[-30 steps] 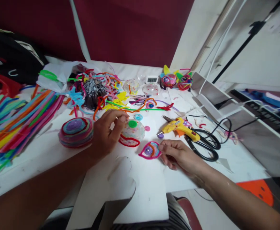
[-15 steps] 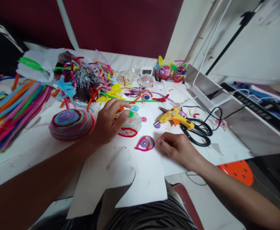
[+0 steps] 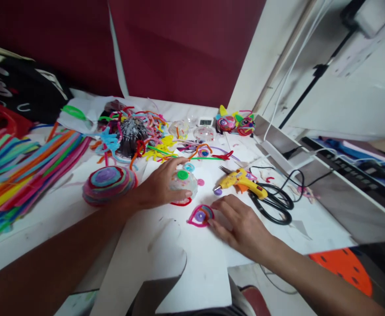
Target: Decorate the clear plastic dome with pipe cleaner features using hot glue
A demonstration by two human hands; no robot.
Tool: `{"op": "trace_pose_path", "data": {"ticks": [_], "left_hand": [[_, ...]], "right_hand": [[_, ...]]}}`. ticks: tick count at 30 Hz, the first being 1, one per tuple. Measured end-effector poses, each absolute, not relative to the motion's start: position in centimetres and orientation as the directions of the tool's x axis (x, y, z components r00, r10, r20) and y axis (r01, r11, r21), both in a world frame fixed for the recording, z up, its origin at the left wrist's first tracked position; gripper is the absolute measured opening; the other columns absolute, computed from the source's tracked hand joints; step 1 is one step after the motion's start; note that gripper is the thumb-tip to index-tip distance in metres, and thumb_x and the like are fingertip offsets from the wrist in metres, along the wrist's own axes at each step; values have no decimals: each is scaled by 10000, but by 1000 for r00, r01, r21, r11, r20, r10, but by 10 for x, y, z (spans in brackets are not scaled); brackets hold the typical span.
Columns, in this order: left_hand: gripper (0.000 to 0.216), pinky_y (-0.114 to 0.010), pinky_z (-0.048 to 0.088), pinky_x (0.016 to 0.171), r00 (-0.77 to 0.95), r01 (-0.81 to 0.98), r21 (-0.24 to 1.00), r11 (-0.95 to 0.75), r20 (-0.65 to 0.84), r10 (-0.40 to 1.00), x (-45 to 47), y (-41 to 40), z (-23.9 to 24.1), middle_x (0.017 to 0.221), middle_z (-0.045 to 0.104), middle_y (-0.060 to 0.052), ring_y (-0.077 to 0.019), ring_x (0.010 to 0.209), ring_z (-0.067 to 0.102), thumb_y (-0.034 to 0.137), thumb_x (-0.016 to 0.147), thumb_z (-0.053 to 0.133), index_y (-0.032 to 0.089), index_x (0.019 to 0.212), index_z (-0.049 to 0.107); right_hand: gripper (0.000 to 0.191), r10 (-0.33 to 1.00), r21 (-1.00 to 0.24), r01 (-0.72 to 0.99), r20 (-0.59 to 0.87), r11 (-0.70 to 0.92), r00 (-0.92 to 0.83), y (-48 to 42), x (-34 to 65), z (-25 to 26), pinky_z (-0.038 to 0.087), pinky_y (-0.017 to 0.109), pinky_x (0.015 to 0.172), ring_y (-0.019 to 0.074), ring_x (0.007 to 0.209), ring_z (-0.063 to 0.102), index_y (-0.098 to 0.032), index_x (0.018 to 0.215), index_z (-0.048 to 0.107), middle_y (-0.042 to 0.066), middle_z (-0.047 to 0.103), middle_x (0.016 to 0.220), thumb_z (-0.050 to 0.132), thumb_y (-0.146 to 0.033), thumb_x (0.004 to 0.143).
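My left hand (image 3: 162, 184) is closed round the left side of a clear plastic ball (image 3: 189, 188), thumb in front and fingers behind. A green pipe-cleaner coil (image 3: 182, 175) sits on top of the ball, and a red loop (image 3: 184, 202) shows at its lower front. My right hand (image 3: 236, 224) is at the right edge of an eye-shaped pipe-cleaner piece (image 3: 200, 215), pink outside with a purple coil inside. Thumb and forefinger are apart there, touching or almost touching the edge. The piece lies flat on white paper (image 3: 202, 263).
A yellow glue gun (image 3: 241, 181) and black-handled scissors (image 3: 274, 204) lie beyond my right hand. A striped fuzzy ball (image 3: 108, 184) sits left, near bundled pipe cleaners (image 3: 30, 175). Behind are a dark bristly object (image 3: 133, 136), a small clock (image 3: 206, 122) and decorated masks (image 3: 235, 123).
My right hand has moved left to the eye-shaped piece and its fingers have spread. My left thumb has lowered across the ball's front. The view has tilted upward.
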State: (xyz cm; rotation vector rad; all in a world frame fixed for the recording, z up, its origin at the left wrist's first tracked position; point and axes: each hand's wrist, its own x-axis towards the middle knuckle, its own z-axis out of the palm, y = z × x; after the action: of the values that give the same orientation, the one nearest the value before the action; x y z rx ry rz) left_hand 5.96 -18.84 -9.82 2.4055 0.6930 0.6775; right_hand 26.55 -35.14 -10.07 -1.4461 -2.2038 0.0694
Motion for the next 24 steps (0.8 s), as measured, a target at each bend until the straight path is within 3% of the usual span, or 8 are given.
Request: {"op": "trace_pose_path", "data": {"ticks": [4, 10, 18, 24], "left_hand": [[931, -386, 411, 1062, 778, 357, 620, -699, 216, 589, 57, -188, -96, 1455, 429, -137, -297, 1300, 463, 450, 648, 779, 173, 1411, 323], [991, -406, 414, 1059, 789, 411, 573, -709, 166, 592, 57, -190, -96, 1438, 456, -148, -320, 1293, 475, 417, 631, 780, 165, 1458, 294], [1000, -380, 447, 1015, 789, 400, 535, -744, 212, 576, 56, -184, -106, 1407, 501, -126, -322, 1254, 519, 421, 620, 780, 205, 1470, 300], [1022, -383, 441, 1024, 772, 396, 551, -734, 233, 591, 58, -185, -107, 1418, 494, -109, -310, 1255, 521, 439, 601, 795, 226, 1467, 295]], "right_hand": [[219, 833, -205, 829, 335, 520, -439, -342, 264, -95, 498, 435, 799, 268, 895, 568, -118, 1018, 594, 126, 640, 946, 534, -305, 922], [353, 807, -159, 800, 256, 579, -533, -329, 262, -94, 464, 489, 876, 309, 999, 533, -99, 1104, 583, 154, 644, 1013, 545, -388, 904], [345, 831, -241, 795, 189, 556, -524, -327, 262, -99, 468, 481, 871, 302, 1014, 531, -113, 1153, 552, 162, 630, 1035, 558, -346, 899], [347, 821, -234, 789, 229, 568, -523, -327, 262, -103, 472, 474, 858, 291, 999, 534, -116, 1187, 531, 155, 634, 1011, 521, -345, 927]]}}
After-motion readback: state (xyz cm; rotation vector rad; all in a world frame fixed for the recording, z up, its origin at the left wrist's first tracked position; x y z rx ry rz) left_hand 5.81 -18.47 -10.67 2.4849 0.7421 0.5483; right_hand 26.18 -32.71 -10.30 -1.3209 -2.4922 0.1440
